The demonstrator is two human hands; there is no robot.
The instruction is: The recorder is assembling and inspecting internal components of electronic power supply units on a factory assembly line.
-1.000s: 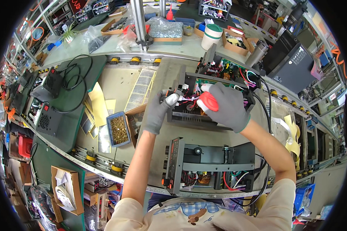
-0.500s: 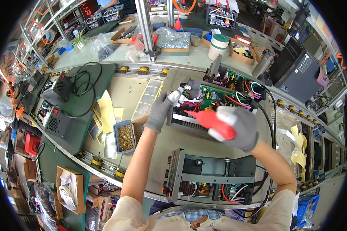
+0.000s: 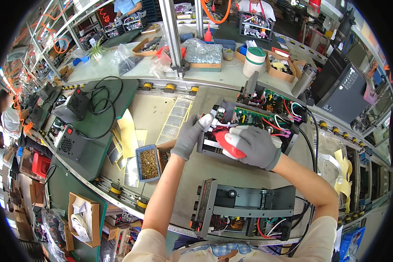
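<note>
My right hand (image 3: pixel 256 147), in a grey glove, is wrapped round a red squeeze bottle (image 3: pixel 230 145). Its nozzle end points left into an open electronic machine (image 3: pixel 246 115), close to a white connector and wires. My left hand (image 3: pixel 191 134), gloved too, is closed at the left end of that machine, thumb on top beside the connector; it seems to grip the end panel, though the fingertips are partly hidden. Green circuit boards and red and white wires show inside the machine. Nearer to me lies a second open machine (image 3: pixel 249 201) with a grey crossbar.
Left of my forearm stands a blue tray (image 3: pixel 138 166) of small brass-coloured parts, beside yellow sheets (image 3: pixel 127 135). Another open machine (image 3: pixel 275 102) stands behind, with black cables (image 3: pixel 312 131) at right. Two vented machines (image 3: pixel 70 144) sit on a green board. A white tumbler (image 3: pixel 253 61) stands on the far shelf.
My right hand has brought the red bottle left and down into the machine, nearer my left hand. The whole view has shifted slightly; my left hand stays at the machine's left end.
</note>
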